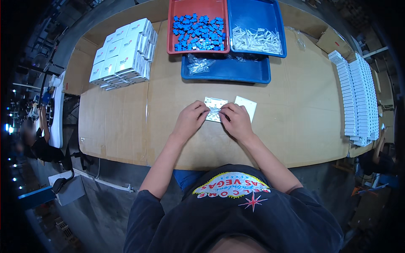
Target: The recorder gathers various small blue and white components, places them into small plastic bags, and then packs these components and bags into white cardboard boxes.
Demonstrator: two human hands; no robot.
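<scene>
Since left hand (190,121) and right hand (238,122) both pinch a greyish strip (214,110), it probably sits steady; a patterned card (215,101) lies beneath.

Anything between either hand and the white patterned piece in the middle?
Nothing visible. The left hand and right hand both have fingertips at the white patterned piece. The plain white panel lies to its right, partly behind the right hand, not in between.
</scene>
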